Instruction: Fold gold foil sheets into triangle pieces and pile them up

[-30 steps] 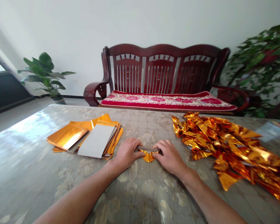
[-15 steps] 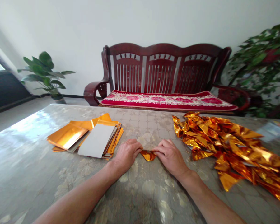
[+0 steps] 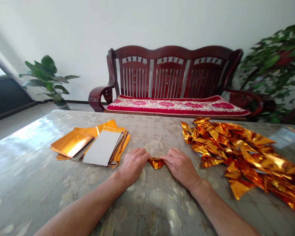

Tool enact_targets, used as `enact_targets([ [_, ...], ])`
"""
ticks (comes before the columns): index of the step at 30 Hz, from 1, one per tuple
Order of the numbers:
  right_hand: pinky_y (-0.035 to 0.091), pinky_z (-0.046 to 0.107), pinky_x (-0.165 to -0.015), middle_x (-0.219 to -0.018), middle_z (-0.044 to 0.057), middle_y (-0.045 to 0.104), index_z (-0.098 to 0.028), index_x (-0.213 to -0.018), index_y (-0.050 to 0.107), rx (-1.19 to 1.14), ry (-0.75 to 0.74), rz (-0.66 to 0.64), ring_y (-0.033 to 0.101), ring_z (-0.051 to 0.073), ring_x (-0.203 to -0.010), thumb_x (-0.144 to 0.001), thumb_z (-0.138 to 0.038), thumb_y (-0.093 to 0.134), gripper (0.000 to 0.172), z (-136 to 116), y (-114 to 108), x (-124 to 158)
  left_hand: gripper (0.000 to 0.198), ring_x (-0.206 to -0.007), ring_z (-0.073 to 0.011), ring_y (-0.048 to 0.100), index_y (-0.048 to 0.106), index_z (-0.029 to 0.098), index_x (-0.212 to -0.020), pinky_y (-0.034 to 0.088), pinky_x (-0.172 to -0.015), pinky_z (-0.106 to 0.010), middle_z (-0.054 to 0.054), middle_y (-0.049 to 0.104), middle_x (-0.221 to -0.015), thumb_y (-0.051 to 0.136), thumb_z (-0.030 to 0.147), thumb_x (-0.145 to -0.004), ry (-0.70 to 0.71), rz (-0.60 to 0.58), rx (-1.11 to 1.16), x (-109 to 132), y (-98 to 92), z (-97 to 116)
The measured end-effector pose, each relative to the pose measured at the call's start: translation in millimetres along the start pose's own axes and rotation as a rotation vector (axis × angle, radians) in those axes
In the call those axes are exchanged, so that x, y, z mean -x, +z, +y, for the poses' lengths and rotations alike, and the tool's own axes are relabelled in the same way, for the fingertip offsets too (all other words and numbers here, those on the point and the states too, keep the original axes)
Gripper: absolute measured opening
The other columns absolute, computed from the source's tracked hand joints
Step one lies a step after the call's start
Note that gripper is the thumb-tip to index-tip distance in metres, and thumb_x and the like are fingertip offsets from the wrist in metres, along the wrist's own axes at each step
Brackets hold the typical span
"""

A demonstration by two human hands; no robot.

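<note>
Between my two hands, low over the table, is a small folded piece of gold foil paper (image 3: 156, 163). My left hand (image 3: 135, 163) pinches its left end, fingers closed. The right end is pinched in my right hand (image 3: 178, 164), also closed. My fingers cover both ends of the piece. To the left lies a loose stack of flat foil sheets (image 3: 75, 142), some gold side up, with a pale grey side (image 3: 100, 147) showing on top. A large heap of folded gold foil pieces (image 3: 226, 141) spreads over the right side.
The table (image 3: 86, 193) has a glossy patterned cover. Beyond its far edge stands a dark red wooden bench (image 3: 170, 72) with a red floral cushion (image 3: 177, 105). Potted plants are at left (image 3: 48, 75) and right (image 3: 280, 65). A clear plastic packet (image 3: 287, 137) lies at the far right.
The fingers of both hands have shifted slightly at the ends of the foil piece, and the right hand's knuckles have turned a little. Both hands still grip it.
</note>
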State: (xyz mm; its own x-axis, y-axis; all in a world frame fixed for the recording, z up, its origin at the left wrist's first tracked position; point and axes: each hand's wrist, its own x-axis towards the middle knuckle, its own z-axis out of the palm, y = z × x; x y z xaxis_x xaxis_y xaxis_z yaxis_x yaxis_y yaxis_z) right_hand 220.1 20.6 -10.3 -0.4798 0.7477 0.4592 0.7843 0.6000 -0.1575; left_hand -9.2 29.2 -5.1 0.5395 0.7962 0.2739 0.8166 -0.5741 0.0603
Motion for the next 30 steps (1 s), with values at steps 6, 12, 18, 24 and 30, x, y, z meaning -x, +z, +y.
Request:
enact_targets([
  [6, 0.042, 0.030, -0.072, -0.081, 0.003, 0.059, -0.025, -0.097, 0.073, -0.006, 0.017, -0.022, 0.056, 0.019, -0.083, -0.094, -0.017, 0.057, 0.017, 1.1, 2.1, 0.3, 0.017, -0.087, -0.0191, 0.058, 0.062, 0.022, -0.088, 0.040, -0.077, -0.031, -0.001, 0.064, -0.089, 0.057, 0.036, -0.095, -0.053, 0.004, 0.100, -3.3, 0.5, 1.0],
  [12, 0.043, 0.032, -0.076, -0.084, 0.004, 0.060, -0.023, -0.091, 0.071, 0.020, 0.043, -0.061, 0.056, 0.020, -0.086, -0.090, -0.022, 0.065, 0.006, -2.5, -0.8, -1.1, 0.020, -0.087, -0.0211, 0.056, 0.061, 0.023, -0.092, 0.039, -0.074, -0.033, -0.001, 0.064, -0.091, 0.065, 0.042, -0.089, -0.034, 0.017, 0.078, -2.2, 2.8, 10.7],
  [18, 0.040, 0.032, -0.073, -0.083, 0.004, 0.061, -0.021, -0.085, 0.069, 0.046, -0.011, -0.038, 0.053, 0.020, -0.083, -0.093, -0.028, 0.062, 0.013, -3.6, -1.3, -2.3, 0.018, -0.087, -0.0197, 0.055, 0.062, 0.021, -0.087, 0.040, -0.077, -0.032, -0.002, 0.063, -0.089, 0.054, 0.035, -0.097, 0.008, 0.011, 0.083, -1.9, 1.8, 15.2],
  [24, 0.039, 0.032, -0.071, -0.079, 0.003, 0.060, -0.023, -0.088, 0.072, 0.038, -0.047, -0.023, 0.051, 0.019, -0.080, -0.095, -0.027, 0.060, 0.015, -1.5, -1.2, 0.9, 0.021, -0.083, -0.0202, 0.054, 0.061, 0.020, -0.082, 0.040, -0.073, -0.034, -0.002, 0.062, -0.085, 0.052, 0.030, -0.098, 0.052, 0.027, 0.002, -0.1, 3.7, 15.7],
  [30, 0.039, 0.031, -0.072, -0.076, 0.003, 0.060, -0.021, -0.083, 0.073, -0.016, -0.027, -0.028, 0.051, 0.017, -0.078, -0.094, -0.026, 0.061, 0.016, -0.3, -1.4, 1.7, 0.020, -0.084, -0.0208, 0.054, 0.062, 0.021, -0.083, 0.040, -0.074, -0.034, -0.003, 0.063, -0.086, 0.051, 0.028, -0.098, 0.118, 0.048, -0.032, 4.7, 4.7, 14.8],
])
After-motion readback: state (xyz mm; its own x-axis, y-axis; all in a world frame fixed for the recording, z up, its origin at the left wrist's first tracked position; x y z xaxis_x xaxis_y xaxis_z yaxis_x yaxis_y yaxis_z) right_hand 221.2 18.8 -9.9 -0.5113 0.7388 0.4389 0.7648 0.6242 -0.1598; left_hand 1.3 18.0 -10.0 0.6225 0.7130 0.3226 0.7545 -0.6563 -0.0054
